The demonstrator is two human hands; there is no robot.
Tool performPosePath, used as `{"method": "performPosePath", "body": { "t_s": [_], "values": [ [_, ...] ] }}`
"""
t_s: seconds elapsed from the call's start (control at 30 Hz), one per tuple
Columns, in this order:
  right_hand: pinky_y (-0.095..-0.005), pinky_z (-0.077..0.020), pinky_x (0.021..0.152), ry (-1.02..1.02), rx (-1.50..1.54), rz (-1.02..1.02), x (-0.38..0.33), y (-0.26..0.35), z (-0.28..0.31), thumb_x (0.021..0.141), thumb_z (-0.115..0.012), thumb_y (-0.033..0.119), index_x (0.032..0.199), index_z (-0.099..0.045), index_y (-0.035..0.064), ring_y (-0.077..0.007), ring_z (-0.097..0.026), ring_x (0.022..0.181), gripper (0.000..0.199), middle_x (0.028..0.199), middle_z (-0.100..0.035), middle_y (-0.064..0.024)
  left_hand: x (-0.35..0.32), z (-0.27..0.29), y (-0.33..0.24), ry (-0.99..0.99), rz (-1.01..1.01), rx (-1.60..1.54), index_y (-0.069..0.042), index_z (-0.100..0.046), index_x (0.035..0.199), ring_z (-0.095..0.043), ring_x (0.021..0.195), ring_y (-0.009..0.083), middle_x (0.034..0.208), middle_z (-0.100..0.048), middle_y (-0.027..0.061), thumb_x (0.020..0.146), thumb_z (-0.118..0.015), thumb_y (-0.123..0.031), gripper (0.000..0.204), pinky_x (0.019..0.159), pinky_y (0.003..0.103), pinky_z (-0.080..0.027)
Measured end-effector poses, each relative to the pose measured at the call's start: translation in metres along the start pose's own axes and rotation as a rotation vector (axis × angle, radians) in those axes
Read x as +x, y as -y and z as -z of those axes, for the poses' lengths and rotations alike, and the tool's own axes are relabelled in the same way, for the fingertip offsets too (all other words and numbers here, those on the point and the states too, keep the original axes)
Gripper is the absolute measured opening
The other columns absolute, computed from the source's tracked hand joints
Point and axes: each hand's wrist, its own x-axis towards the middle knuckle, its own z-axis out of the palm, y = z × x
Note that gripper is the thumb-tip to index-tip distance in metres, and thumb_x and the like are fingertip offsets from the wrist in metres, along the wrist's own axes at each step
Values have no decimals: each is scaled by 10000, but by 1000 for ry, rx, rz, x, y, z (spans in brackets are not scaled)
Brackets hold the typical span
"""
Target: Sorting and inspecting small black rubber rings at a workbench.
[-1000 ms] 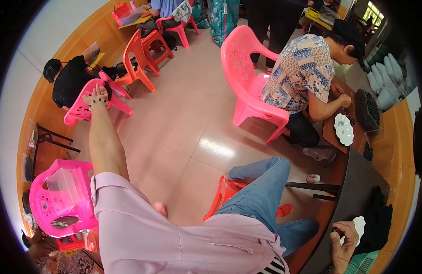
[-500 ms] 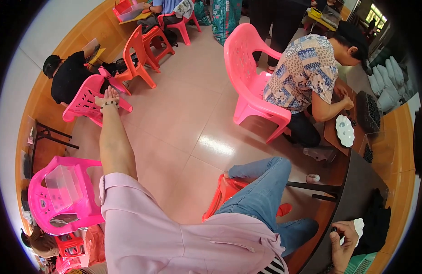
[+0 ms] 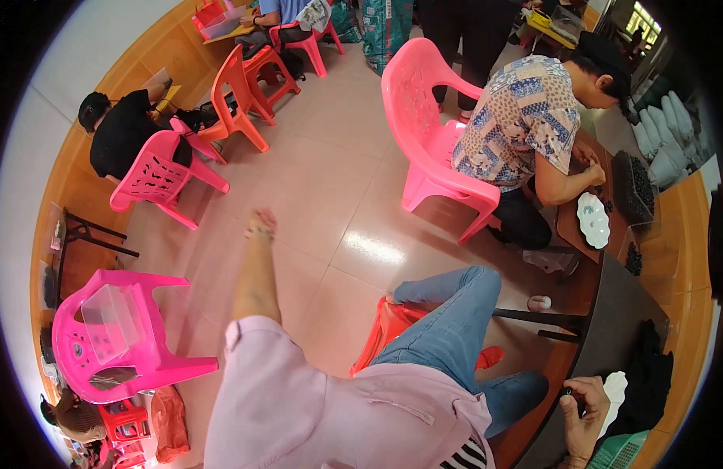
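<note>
My left hand (image 3: 261, 223) is stretched out over the tiled floor at the end of a bare forearm, a bracelet on its wrist. It is smeared by motion, so its fingers cannot be made out, and no held thing shows. At the lower right, my right hand (image 3: 585, 414) is closed at the edge of a dark table (image 3: 604, 336). Between its thumb and fingers sits a small dark object (image 3: 566, 392), too small to name. Just behind that hand lies a white scalloped dish (image 3: 614, 400), partly covered by it. A black cloth (image 3: 649, 383) lies beside the dish.
A pink armchair (image 3: 158, 361) with a clear plastic box (image 3: 111, 324) on it stands at the left. A co-worker (image 3: 525, 117) sits at the right near another white dish (image 3: 593, 222). A green basket (image 3: 621, 452) is at the lower right. My legs straddle a red stool (image 3: 381, 332).
My left hand has swung right and nearer, away from the pink chair at the upper left, and has become blurred. My right hand has barely moved and still holds the small dark object.
</note>
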Motion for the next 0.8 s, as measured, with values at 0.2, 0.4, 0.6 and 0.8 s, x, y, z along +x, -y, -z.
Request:
{"method": "performPosePath", "body": {
  "t_s": [0.2, 0.4, 0.6, 0.8],
  "values": [
    [-257, -383, 651, 40, 26, -2, 3, 1, -2, 791, -744, 323, 885, -657, -4, -140, -467, 739, 352, 839, -588, -63, -79, 108, 185, 416, 203, 767, -110, -650, 860, -498, 481, 92, 646, -592, -5, 902, -524, -203, 162, 391, 228, -401],
    [-257, -383, 645, -18, 17, 22, -3, 7, -2, 769, -760, 275, 890, -657, -3, -140, -468, 747, 320, 832, -587, -56, -364, 14, 235, 982, 537, 1076, -56, -658, 1002, -584, 738, 83, 853, -646, 34, 901, -614, -267, 238, 676, 215, -490],
    [-274, -399, 652, -73, -7, 130, -7, -10, 0, 743, -757, 229, 890, -663, 4, -183, -491, 753, 284, 831, -603, -78, -538, -50, 147, 1441, 324, 607, -16, -631, 919, -529, 674, 97, 761, -595, 33, 932, -570, -176, 171, 681, 234, -438],
    [-334, -448, 709, -115, 27, 108, -6, -15, 1, 666, -780, 119, 870, -696, 24, -240, -554, 791, 241, 846, -660, -89, -624, -76, 106, 1611, -558, -562, -82, -662, 996, -541, 833, 165, 996, -619, -2, 914, -554, -163, 158, 727, 341, -453]
  ]
}}
